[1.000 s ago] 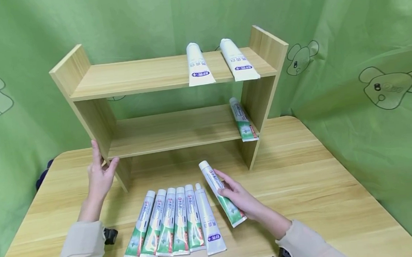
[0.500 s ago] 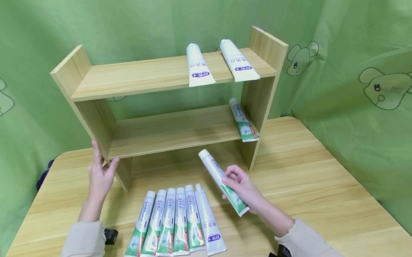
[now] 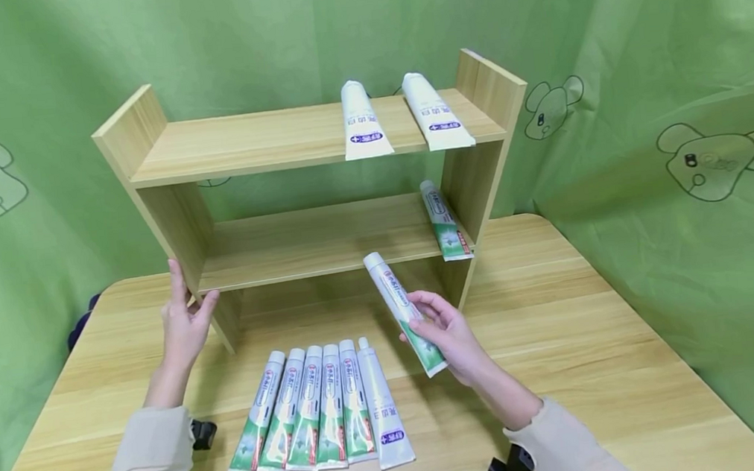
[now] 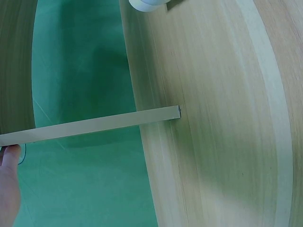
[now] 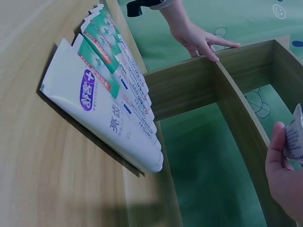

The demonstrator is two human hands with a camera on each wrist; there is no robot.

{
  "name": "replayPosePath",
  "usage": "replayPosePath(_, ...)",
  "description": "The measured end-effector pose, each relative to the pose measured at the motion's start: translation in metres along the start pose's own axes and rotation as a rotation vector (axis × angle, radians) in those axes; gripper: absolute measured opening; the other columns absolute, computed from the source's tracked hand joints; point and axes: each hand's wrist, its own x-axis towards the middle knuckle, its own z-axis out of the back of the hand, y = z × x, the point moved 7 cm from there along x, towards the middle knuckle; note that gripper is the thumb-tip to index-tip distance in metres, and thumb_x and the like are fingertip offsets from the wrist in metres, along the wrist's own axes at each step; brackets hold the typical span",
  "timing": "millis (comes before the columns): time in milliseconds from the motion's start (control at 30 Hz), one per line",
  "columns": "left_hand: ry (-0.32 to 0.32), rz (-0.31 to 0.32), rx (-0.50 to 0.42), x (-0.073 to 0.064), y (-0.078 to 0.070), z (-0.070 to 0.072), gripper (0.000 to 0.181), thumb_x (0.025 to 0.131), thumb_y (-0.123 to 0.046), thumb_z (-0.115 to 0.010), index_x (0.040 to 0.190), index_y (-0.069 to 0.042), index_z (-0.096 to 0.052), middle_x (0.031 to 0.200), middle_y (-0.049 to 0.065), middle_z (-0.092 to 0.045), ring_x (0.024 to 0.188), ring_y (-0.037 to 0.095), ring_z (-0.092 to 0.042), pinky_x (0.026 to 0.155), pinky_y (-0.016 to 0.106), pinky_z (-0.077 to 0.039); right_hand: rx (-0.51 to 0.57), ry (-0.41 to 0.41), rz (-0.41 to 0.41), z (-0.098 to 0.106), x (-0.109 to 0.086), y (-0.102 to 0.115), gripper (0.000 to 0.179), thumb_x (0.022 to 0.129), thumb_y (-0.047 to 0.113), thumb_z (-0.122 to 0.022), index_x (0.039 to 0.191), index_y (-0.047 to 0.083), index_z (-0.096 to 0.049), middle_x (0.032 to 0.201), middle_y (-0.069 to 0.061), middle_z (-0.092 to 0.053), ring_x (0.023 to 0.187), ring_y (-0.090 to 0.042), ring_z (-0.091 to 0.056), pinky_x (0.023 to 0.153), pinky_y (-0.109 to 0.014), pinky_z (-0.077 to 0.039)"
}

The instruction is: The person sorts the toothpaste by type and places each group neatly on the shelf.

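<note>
A wooden shelf unit (image 3: 180, 215) with two boards stands toward the far edge of the table (image 3: 594, 336). On its top board (image 3: 247, 138), near the right end, lie two white tubes (image 3: 365, 117) with purple labels, side by side and apart, their flat ends jutting past the board's front edge. On the middle board (image 3: 310, 245), a single green-and-white tube (image 3: 444, 218) lies close by the right side panel (image 3: 473, 182), its flat end at the front edge.

In front of the unit, toward the table's near edge and left of its middle, is a fanned row: five matching tubes (image 3: 309, 413), green and white, then one plain white tube (image 3: 384, 407) at the right end. Their caps point to the shelves. A green curtain (image 3: 659, 76) with mouse-head outlines hangs behind and to the sides.

The right hand (image 3: 449, 337) grips a raised tube (image 3: 391, 290), also green and white, thumb on top. It is tilted, cap toward the shelves, and in the head view its cap overlaps the middle board's front edge. The left hand (image 3: 185, 323), fingers extended and thumb spread, touches the unit's left side.
</note>
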Motion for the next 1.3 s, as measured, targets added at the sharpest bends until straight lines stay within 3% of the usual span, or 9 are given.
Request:
replayPosePath(167,0.008,0.006,-0.001,0.000,0.000,0.000,0.084,0.087,0.000,-0.057,0.147,-0.032,-0.008,0.131,0.041,-0.033,0.105,0.061,-0.043,0.086,0.007,-0.041,0.002,0.040,0.018,-0.003,0.002,0.006,0.063,0.081,-0.011,-0.046,0.140,-0.003,-0.024,0.144,-0.026,-0.022,0.092,-0.014,-0.059,0.082,-0.021,-0.054)
replayPosePath(433,0.010,0.018,0.008,-0.001,0.001,0.000,0.081,0.089,-0.004,-0.057,0.147,-0.030,-0.006,0.129,0.042,-0.032,0.105,0.061,-0.042,0.086,0.006,-0.040,0.070,0.062,-0.001,-0.006,0.008,0.015,0.073,0.082,-0.014,-0.044,0.146,0.004,-0.014,0.149,-0.021,-0.012,0.100,-0.010,-0.058,0.091,-0.022,-0.050)
replayPosePath(567,0.011,0.028,0.012,0.000,0.001,0.001,0.081,0.089,-0.006,-0.057,0.147,-0.029,-0.006,0.130,0.042,-0.032,0.106,0.060,-0.042,0.086,0.006,-0.040,0.056,0.042,-0.002,-0.008,0.010,0.019,0.071,0.083,-0.011,-0.049,0.145,0.004,-0.018,0.146,-0.023,-0.020,0.097,-0.011,-0.060,0.088,-0.021,-0.052)
replayPosePath(700,0.013,0.024,0.013,0.000,0.001,0.001,0.082,0.089,-0.004,-0.057,0.147,-0.030,-0.006,0.129,0.042,-0.032,0.105,0.060,-0.042,0.086,0.006,-0.040,0.016,0.012,-0.008,-0.008,0.011,0.019,0.065,0.083,-0.008,-0.052,0.141,0.006,-0.025,0.131,-0.023,-0.039,0.089,-0.012,-0.063,0.077,-0.022,-0.056)
replayPosePath(833,0.016,0.017,0.003,0.000,0.002,0.000,0.083,0.088,-0.001,-0.057,0.147,-0.031,-0.006,0.129,0.043,-0.032,0.105,0.061,-0.042,0.086,0.007,-0.041,-0.004,-0.044,-0.006,-0.005,0.015,0.019,0.045,0.082,-0.011,-0.052,0.120,0.005,-0.034,0.115,-0.017,-0.050,0.079,-0.015,-0.066,0.066,-0.027,-0.059)
replayPosePath(967,0.016,0.022,-0.004,-0.001,0.002,0.000,0.083,0.088,0.000,-0.056,0.147,-0.031,-0.006,0.129,0.042,-0.031,0.105,0.061,-0.042,0.086,0.007,-0.041,0.000,-0.107,-0.003,0.001,0.019,0.019,0.033,0.081,-0.013,-0.052,0.101,0.006,-0.036,0.115,-0.018,-0.051,0.074,-0.016,-0.066,0.066,-0.030,-0.060)
replayPosePath(1167,0.021,0.027,-0.001,-0.002,0.002,0.000,0.084,0.088,0.001,-0.056,0.147,-0.031,-0.005,0.131,0.041,-0.030,0.105,0.061,-0.042,0.087,0.007,-0.041,0.057,-0.144,-0.009,0.006,0.021,0.023,0.029,0.083,-0.011,-0.052,0.104,0.005,-0.040,0.105,-0.005,-0.059,0.077,-0.017,-0.067,0.067,-0.027,-0.059)
replayPosePath(1300,0.021,0.025,0.002,-0.001,0.001,0.000,0.085,0.087,0.002,-0.056,0.147,-0.031,-0.005,0.133,0.040,-0.030,0.107,0.060,-0.042,0.087,0.008,-0.041,0.127,-0.059,0.041,0.005,0.023,0.029,0.037,0.083,-0.011,-0.051,0.116,0.000,-0.038,0.103,0.000,-0.060,0.085,-0.018,-0.066,0.072,-0.024,-0.058)
